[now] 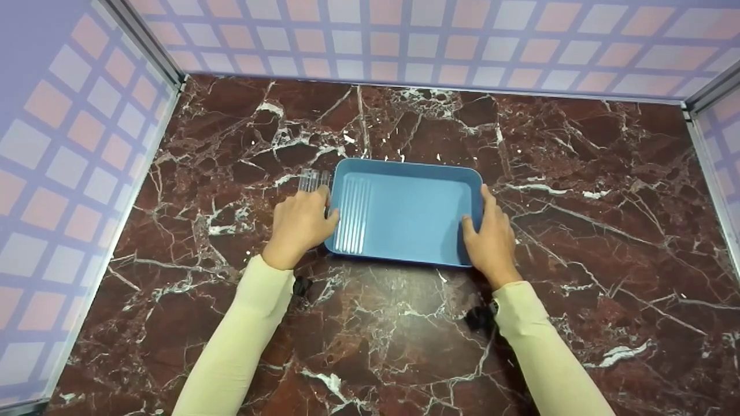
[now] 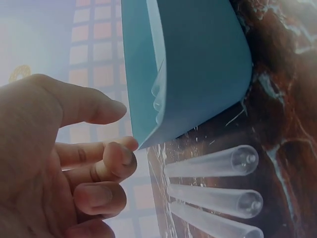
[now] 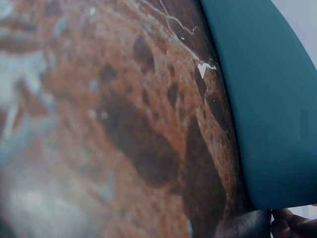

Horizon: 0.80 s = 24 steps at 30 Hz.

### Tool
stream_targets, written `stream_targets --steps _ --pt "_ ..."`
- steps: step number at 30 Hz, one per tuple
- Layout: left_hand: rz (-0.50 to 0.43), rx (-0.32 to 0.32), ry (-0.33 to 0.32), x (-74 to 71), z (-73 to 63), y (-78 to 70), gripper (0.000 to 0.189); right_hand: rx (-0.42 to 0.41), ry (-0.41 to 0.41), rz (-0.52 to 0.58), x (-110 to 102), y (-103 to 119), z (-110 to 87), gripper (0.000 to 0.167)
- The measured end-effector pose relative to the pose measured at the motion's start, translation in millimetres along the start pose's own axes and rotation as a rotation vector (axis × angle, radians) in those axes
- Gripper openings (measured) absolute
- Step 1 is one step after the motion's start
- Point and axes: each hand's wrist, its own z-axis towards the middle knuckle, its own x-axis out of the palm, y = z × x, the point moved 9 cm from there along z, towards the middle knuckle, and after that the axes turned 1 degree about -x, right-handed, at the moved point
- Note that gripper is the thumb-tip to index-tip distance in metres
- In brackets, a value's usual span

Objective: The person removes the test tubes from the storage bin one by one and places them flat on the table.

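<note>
A blue rectangular tray (image 1: 416,214) lies on the marbled table, with several clear test tubes (image 1: 354,216) side by side at its left end. My left hand (image 1: 300,222) is at the tray's left side, thumb overlapping the rim in the head view. The left wrist view shows its thumb and loosely bent fingers (image 2: 101,198) apart, fingertips right by the tray's corner. Three more clear tubes (image 2: 213,162) lie on the table just outside that corner. My right hand (image 1: 491,240) holds the tray's right wall, thumb inside and fingers along the outside. Only a few of its fingertips (image 3: 292,225) show in the right wrist view.
A dark red marbled table (image 1: 578,260) with white veins extends around the tray. Checkered panels stand along its back (image 1: 404,46) and left (image 1: 75,144) sides, and another (image 1: 722,150) at the right. Small white specks lie behind the tray.
</note>
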Motion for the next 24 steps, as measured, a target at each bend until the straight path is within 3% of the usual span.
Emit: stream_targets --steps 8,24 --pt "-0.001 0.0 0.011 4.8 1.8 -3.4 0.02 0.003 -0.006 0.006 0 0 -0.5 0.068" --pt "0.005 0.008 0.026 12.9 5.9 -11.0 0.044 0.011 -0.005 0.01 0 -1 0.0 0.068"
